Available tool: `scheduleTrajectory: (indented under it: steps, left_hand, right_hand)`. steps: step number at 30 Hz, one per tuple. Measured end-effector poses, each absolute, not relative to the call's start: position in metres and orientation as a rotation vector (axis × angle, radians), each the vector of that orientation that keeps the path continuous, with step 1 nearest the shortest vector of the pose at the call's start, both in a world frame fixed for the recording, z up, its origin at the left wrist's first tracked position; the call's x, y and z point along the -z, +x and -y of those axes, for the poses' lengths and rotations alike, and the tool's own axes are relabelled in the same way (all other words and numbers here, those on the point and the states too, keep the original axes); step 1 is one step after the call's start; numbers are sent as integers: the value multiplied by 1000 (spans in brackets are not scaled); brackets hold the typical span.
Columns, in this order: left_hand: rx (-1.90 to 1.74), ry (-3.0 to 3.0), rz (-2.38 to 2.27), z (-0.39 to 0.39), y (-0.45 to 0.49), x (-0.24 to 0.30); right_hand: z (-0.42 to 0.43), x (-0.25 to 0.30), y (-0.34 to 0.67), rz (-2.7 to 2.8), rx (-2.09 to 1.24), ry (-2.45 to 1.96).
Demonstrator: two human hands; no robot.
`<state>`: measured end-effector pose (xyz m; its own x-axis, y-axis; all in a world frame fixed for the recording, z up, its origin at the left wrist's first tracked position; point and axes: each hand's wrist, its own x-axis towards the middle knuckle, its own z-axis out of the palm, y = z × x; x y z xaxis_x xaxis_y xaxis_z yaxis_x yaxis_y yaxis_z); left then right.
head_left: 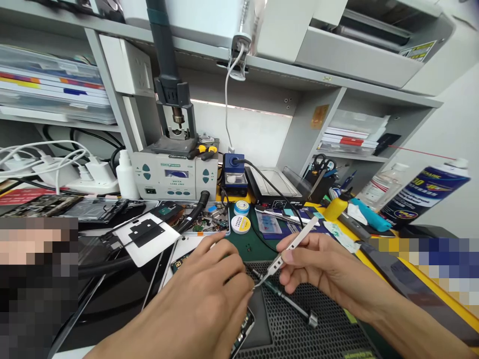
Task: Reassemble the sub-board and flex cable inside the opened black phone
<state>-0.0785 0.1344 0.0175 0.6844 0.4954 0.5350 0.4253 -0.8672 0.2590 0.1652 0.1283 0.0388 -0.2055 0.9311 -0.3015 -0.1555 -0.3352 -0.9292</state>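
My right hand [322, 271] pinches metal tweezers [290, 249], their tips pointing down and left toward my left hand's fingertips. My left hand [202, 299] lies over an opened phone [243, 334] on the black perforated mat [322, 334], fingers curled down onto it; what they press is hidden. A small screwdriver [288, 299] lies on the mat just below the tweezers' tips.
A hot-air rework station [174, 174] stands at the back, with a white bottle [125, 177], solder tins [239, 223], a heating plate [275, 192] and a spray can [422, 192] around it. Phone parts and a white panel [145, 239] lie at left. Shelves rise behind.
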Motion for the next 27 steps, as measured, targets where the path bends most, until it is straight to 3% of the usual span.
scheduleTrajectory:
  steps: [7,27]
  left_hand:
    - [-1088,2768,-772,-138,-78,-13]
    - [-1094,2726,-917,-135,-73,-17]
  right_hand:
    - [-126,-41,168,998,-1635,-1203]
    - [-122,-39,163,1023,-1630,-1190]
